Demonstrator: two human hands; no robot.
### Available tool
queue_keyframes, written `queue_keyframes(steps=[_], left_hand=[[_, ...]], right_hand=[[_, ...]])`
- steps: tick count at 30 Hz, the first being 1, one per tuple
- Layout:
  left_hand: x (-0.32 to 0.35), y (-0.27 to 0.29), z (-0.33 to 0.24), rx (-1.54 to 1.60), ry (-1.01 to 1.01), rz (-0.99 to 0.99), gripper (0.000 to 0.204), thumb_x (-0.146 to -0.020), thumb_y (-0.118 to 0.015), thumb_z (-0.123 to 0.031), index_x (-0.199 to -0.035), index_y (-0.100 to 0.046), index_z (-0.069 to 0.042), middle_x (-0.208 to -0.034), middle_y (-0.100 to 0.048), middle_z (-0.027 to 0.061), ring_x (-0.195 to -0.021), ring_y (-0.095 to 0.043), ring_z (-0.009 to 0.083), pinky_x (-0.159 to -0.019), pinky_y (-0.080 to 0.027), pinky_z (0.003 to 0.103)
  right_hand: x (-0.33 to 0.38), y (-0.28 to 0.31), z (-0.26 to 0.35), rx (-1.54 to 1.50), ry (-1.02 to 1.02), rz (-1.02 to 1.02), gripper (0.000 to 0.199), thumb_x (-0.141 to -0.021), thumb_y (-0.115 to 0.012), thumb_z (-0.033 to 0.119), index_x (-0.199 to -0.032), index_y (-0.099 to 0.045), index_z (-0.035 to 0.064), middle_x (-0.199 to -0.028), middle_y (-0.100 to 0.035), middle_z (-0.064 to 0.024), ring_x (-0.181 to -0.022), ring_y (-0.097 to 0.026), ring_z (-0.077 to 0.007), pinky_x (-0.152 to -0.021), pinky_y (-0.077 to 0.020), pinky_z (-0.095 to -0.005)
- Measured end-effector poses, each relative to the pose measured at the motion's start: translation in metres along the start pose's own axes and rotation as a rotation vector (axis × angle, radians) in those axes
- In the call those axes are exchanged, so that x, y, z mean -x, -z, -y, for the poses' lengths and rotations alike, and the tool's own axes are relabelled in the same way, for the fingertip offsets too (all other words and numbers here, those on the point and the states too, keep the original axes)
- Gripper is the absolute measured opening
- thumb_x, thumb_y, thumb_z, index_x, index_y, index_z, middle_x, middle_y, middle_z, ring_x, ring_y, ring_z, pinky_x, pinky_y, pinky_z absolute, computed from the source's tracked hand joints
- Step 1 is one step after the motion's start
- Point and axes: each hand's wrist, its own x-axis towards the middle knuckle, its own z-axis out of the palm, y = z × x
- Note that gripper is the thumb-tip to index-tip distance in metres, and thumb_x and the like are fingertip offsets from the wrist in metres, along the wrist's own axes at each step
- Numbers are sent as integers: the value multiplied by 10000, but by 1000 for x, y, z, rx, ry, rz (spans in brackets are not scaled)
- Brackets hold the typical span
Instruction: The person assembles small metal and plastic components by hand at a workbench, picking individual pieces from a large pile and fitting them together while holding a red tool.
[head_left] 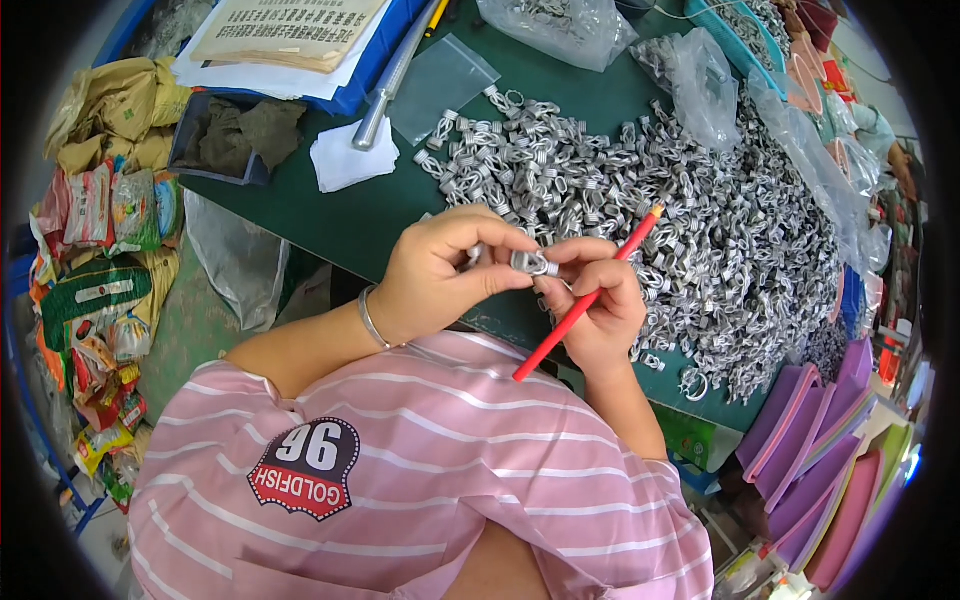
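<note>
Quick count from the head view: two hands, left hand (432, 272) and right hand (600, 305). One small metal clip (533, 263) pinched between them, and one red pencil (585, 297) in the right. The heap of metal clips (690, 220) across the green table (380, 215) is way too many to count, easily hundreds. One silver bracelet (372, 320) on the left wrist. Far side: at least three clear plastic bags (700, 85), one flat empty zip bag (440, 85), one metal rod (390, 85), one white paper scrap (350, 160), one dark tray (235, 135). One stack of purple and pink folders (830, 470) near right, number unclear.
</note>
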Motion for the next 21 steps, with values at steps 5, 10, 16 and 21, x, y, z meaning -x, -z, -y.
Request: queue_keyframes(steps=[5, 10, 16, 21], left_hand=[[6, 0, 6, 71, 141, -19, 238, -724, -666, 31, -955, -612, 9, -813, -537, 28, -687, -464, 66, -624, -380, 195], [7, 0, 8, 63, 173, -15, 231, -738, -662, 17, -963, -615, 8, -819, -549, 26, -690, -463, 62, -626, -380, 196], [8, -4, 14, 45, 312, 17, 244, -759, -656, -17, -999, -617, 2, -805, -591, 22, -682, -496, 45, -594, -393, 187], [4, -3, -1, 184, 529, 37, 250, -756, -660, -16, -1003, -620, -5, -789, -599, 22, -617, -499, 23, -509, -385, 156]], right_hand=[[1, 0, 0, -19, 89, -88, 330, -696, -680, -67, -804, -396, 63, -979, -545, -162, -785, -547, -143, -671, -476, -249], [2, 0, 1, -26, 50, -91, 333, -695, -680, -69, -801, -394, 66, -976, -546, -159, -785, -548, -145, -675, -472, -256], [0, -3, 6, -15, 104, -42, 346, -697, -673, -80, -806, -379, 66, -968, -546, -164, -741, -556, -145, -669, -475, -262], [0, -5, 7, 5, 148, -51, 335, -722, -641, -90, -832, -361, 58, -971, -541, -184, -754, -562, -158, -693, -487, -271]])
